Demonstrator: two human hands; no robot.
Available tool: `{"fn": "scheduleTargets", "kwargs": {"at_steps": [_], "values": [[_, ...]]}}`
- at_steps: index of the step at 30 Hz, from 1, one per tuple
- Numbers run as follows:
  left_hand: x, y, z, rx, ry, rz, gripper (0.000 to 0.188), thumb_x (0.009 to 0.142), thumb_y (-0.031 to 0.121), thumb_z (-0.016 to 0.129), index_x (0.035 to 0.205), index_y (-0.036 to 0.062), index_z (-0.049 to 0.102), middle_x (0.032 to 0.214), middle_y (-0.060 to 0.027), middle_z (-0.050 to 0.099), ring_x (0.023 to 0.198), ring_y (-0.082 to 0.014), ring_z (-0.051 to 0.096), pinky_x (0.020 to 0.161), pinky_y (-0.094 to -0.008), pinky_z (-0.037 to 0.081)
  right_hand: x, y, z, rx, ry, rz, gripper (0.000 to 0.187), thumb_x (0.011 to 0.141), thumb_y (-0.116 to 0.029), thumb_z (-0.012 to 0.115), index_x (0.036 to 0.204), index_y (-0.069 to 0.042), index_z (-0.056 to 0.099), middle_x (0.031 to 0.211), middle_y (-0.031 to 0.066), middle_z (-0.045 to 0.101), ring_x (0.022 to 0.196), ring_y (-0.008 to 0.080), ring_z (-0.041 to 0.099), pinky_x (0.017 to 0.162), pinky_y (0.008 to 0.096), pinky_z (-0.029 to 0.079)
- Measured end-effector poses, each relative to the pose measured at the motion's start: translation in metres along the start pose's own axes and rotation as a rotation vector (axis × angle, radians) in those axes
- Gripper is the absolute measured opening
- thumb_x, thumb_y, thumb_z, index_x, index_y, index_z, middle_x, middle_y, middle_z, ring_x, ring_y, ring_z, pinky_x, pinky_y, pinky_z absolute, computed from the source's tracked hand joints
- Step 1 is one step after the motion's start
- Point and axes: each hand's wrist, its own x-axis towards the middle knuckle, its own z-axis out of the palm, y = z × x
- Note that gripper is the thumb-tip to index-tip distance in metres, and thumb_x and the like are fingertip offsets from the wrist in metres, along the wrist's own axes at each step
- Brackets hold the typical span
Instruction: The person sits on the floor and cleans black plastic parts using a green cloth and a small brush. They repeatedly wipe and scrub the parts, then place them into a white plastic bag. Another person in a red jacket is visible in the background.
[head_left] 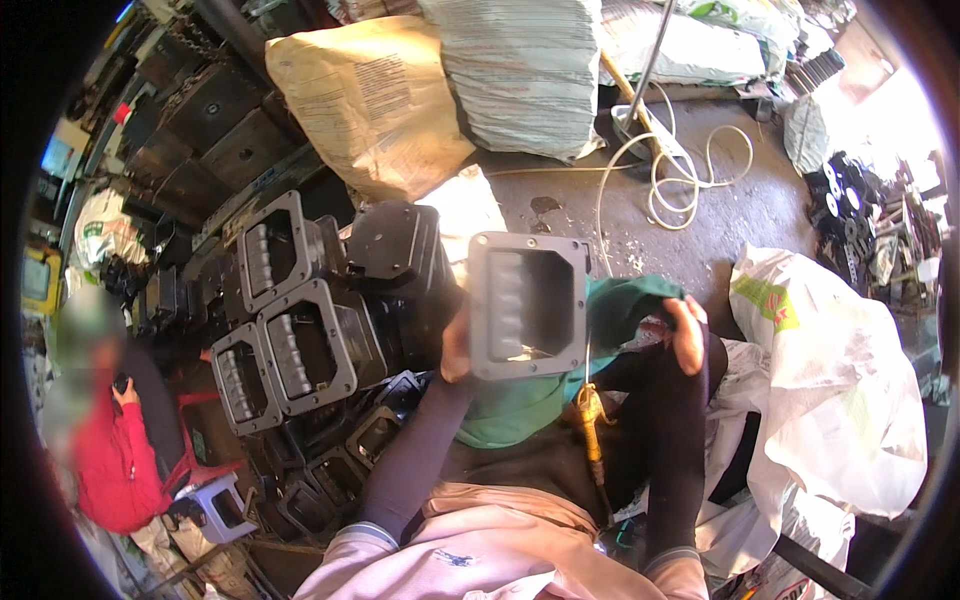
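Observation:
My left hand is closed on the side of a black plastic housing, a deep rectangular box with a rounded frame and screw holes at its corners. The housing is held up over my lap, its open side showing ribbed inner walls. On the right, my right hand grips the edge of a green cloth, which passes behind the housing and over my legs. Between my forearms is a tool with a yellow handle and a thin metal rod; neither hand touches it.
Several similar black housings are stacked at left. Beyond them sits a person in a red top. Large paper sacks stand at the back, near a coiled pale hose on the floor. A white plastic sack lies right.

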Motion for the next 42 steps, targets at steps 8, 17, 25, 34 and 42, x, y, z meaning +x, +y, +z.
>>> {"fn": "scheduleTargets", "kwargs": {"at_steps": [8, 17, 25, 34, 42], "values": [[0.015, 0.004, 0.008, -0.101, -0.135, -0.106, 0.052, 0.103, 0.037, 0.042, 0.142, 0.0023, 0.042, 0.126, -0.0126, 0.056, 0.110, -0.0234, 0.058, 0.086, -0.0392, 0.053, -0.124, -0.106, 0.111, -0.285, -0.448, -0.628, 0.055, 0.077, -0.026, 0.064, 0.121, 0.006, 0.057, 0.118, 0.0207, 0.061, 0.111, 0.0277, 0.059, 0.094, 0.0369, 0.047], [0.004, -0.015, 0.029, 0.500, 0.141, -0.066, 0.043, 0.105, 0.030, 0.040, 0.138, 0.0026, 0.049, 0.127, -0.0093, 0.059, 0.115, -0.0205, 0.057, 0.099, -0.0352, 0.045, -0.086, -0.027, 0.186, -1.113, -0.665, -1.167, 0.057, 0.087, -0.035, 0.067, 0.138, -0.014, 0.055, 0.155, 0.0175, 0.033, 0.143, 0.0402, 0.031, 0.112, 0.0610, 0.027], [0.006, -0.023, 0.057, 0.491, 0.222, -0.121, 0.034, 0.103, 0.025, 0.048, 0.126, 0.0034, 0.061, 0.120, -0.0060, 0.065, 0.104, -0.0156, 0.063, 0.095, -0.0304, 0.047, -0.052, 0.006, 0.143, -0.996, -0.220, -0.799, 0.067, 0.097, -0.025, 0.043, 0.155, 0.000, 0.021, 0.161, 0.0220, 0.020, 0.150, 0.0355, 0.014, 0.122, 0.0427, 0.008], [0.007, -0.044, 0.100, 0.541, 0.140, 0.060, 0.050, 0.094, 0.019, 0.065, 0.140, 0.0056, 0.051, 0.116, -0.0016, 0.063, 0.106, -0.0116, 0.056, 0.092, -0.0292, 0.046, -0.101, 0.069, 0.067, -0.928, -0.203, -1.171, 0.049, 0.106, -0.033, 0.034, 0.137, 0.002, 0.048, 0.146, 0.0285, 0.043, 0.138, 0.0482, 0.035, 0.115, 0.0537, 0.028], [-0.025, -0.052, 0.121, 0.757, -0.082, 0.146, 0.091, 0.082, 0.029, 0.073, 0.155, 0.0036, 0.025, 0.124, -0.0103, 0.059, 0.116, -0.0220, 0.053, 0.102, -0.0349, 0.040, -0.083, 0.041, 0.105, -0.917, -0.393, -0.857, 0.048, 0.105, -0.032, 0.039, 0.138, 0.001, 0.047, 0.134, 0.0249, 0.051, 0.126, 0.0395, 0.046, 0.108, 0.0463, 0.034]]}}
